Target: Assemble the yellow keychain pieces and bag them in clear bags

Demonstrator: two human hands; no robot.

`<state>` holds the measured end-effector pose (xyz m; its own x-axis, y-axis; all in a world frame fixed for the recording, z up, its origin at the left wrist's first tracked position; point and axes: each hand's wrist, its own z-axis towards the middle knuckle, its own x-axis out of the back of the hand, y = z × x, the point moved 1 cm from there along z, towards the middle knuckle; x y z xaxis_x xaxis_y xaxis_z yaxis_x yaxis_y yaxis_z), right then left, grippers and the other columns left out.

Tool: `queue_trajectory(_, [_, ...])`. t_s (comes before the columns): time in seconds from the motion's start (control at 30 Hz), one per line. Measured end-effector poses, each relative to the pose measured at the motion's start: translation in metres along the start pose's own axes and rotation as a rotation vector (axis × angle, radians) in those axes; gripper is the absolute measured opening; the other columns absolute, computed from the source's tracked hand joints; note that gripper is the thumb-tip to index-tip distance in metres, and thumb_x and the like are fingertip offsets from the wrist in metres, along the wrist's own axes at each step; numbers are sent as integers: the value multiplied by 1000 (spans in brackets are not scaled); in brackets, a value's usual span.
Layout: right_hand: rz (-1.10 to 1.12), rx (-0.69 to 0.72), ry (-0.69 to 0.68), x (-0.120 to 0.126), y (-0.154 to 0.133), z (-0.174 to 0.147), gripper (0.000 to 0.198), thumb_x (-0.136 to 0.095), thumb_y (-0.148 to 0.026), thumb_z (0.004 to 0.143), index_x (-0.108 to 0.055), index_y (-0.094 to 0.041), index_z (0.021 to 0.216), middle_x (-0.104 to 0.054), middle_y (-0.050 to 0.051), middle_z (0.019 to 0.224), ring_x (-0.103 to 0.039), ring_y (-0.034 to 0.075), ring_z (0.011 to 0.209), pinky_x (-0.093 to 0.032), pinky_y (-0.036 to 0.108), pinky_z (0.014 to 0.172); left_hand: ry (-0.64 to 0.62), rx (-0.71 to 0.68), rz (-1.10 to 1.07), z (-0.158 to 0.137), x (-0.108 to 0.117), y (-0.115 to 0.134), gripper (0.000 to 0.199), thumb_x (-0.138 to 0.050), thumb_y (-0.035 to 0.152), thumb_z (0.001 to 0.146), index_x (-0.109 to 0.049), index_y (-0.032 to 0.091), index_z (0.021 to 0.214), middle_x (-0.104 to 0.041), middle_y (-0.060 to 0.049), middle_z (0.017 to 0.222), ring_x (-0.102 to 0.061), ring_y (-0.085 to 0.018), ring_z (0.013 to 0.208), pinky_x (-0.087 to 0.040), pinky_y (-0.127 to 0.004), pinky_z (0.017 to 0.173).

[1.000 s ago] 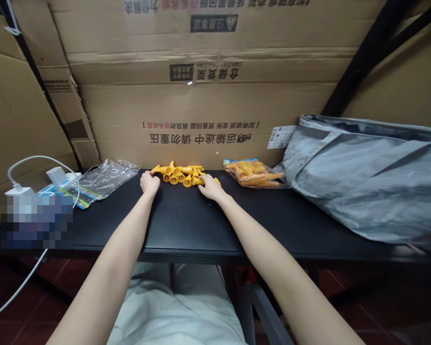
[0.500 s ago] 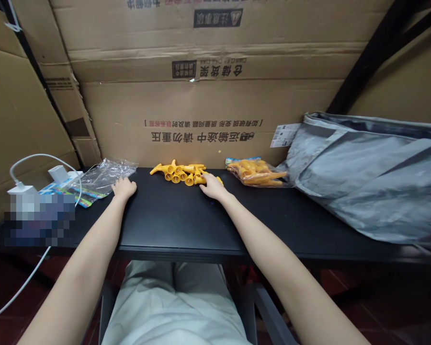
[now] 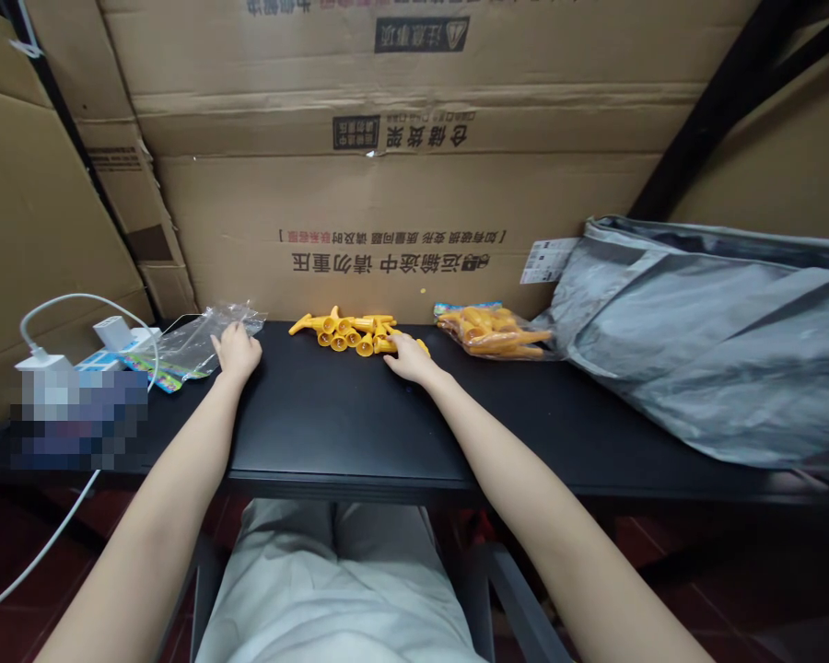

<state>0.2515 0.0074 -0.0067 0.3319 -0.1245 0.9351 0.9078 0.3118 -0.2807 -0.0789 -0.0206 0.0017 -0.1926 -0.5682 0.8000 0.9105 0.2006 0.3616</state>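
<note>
Yellow trumpet-shaped plastic pieces [image 3: 345,333] lie in a low pile at the back of the black table, several with their flared mouths facing me. My right hand [image 3: 413,359] is closed over the pile's right end, thumb and fingers around a yellow piece; a yellow tip shows past the hand. At the left, my left hand [image 3: 239,352] presses on the right end of a crumpled clear plastic bag [image 3: 193,343], which has a colourful header card. Its fingers look curled into the film and are partly hidden.
A filled clear bag of yellow pieces [image 3: 494,331] lies right of the pile. Beyond it slumps a large grey fabric bag [image 3: 705,350]. White chargers [image 3: 45,378] on a power strip, with a looping cable, stand at the left. Cardboard [image 3: 401,198] walls the back.
My left hand has shifted slightly forward, its fingers drawn together, and the clear bag with its card has slid a little left and back. The right hand has stayed in place.
</note>
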Motion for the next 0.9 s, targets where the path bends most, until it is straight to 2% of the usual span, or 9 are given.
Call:
queue_trajectory(0.1, [-2, 5, -4, 0, 0, 0, 45, -53, -23, 85, -51, -12, 129, -51, 17, 135, -47, 25, 126, -37, 36, 102, 55, -107, -108, 1, 8, 5, 47, -43, 9, 78, -58, 16, 121, -56, -13, 129, -51, -28, 121, -36, -44, 107])
queue_trajectory(0.17, [-5, 1, -5, 0, -1, 0, 46, -53, -23, 86, -50, -11, 130, -51, 17, 136, -46, 25, 127, -37, 36, 103, 37, -179, -176, 1, 9, 8, 42, -40, 7, 77, -64, 18, 111, -61, -11, 120, -56, -24, 114, -42, -34, 100])
queue_trajectory(0.23, [-6, -4, -5, 1, -2, -1, 46, -52, -24, 87, -49, -11, 130, -50, 17, 137, -46, 25, 127, -37, 36, 103, 6, -223, -230, 0, 7, 11, 38, -41, 7, 77, -65, 20, 103, -65, -8, 110, -60, -21, 105, -45, -31, 95])
queue_trajectory(0.4, [-13, -62, -21, 12, -10, -5, 34, -39, -18, 91, -55, -13, 120, -58, 16, 128, -55, 26, 117, -42, 37, 95, -10, -251, -317, -2, 2, 15, 44, -49, 15, 75, -54, 20, 119, -66, -4, 91, -62, -19, 84, -48, -29, 82])
queue_trajectory(0.47, [-29, -125, -24, 19, -14, -8, 34, -34, -20, 93, -57, -14, 117, -61, 17, 123, -58, 29, 113, -44, 39, 91, -32, -289, -310, -2, 0, 16, 38, -50, 16, 72, -60, 20, 109, -65, -4, 88, -61, -18, 82, -48, -29, 82])
queue_trajectory(0.53, [-65, -199, -34, 26, -17, -11, 37, -32, -27, 95, -58, -13, 117, -62, 20, 122, -59, 33, 112, -45, 42, 89, -84, -339, -289, -2, -2, 16, 23, -49, 17, 71, -66, 21, 87, -65, -5, 86, -60, -19, 83, -48, -29, 82])
queue_trajectory(0.6, [-110, -257, -67, 32, -18, -14, 40, -32, -30, 95, -59, -10, 118, -61, 22, 123, -59, 35, 113, -44, 44, 89, -155, -379, -275, -2, -4, 16, 17, -48, 19, 69, -65, 21, 70, -66, -6, 84, -59, -19, 82, -48, -28, 82])
queue_trajectory(0.77, [-193, -325, -162, 42, -18, -18, 36, -42, -21, 90, -61, -9, 118, -60, 21, 125, -58, 32, 115, -45, 38, 89, -315, -471, -298, -4, -10, 18, 20, -45, 21, 64, -64, 18, 59, -69, -6, 85, -60, -19, 80, -49, -28, 80])
queue_trajectory(0.9, [-193, -302, -172, 44, -16, -20, 33, -46, -14, 86, -61, -10, 116, -62, 20, 121, -60, 30, 113, -46, 35, 87, -376, -440, -301, -4, -10, 18, 21, -43, 19, 62, -62, 18, 53, -71, -6, 89, -62, -20, 83, -48, -28, 79])
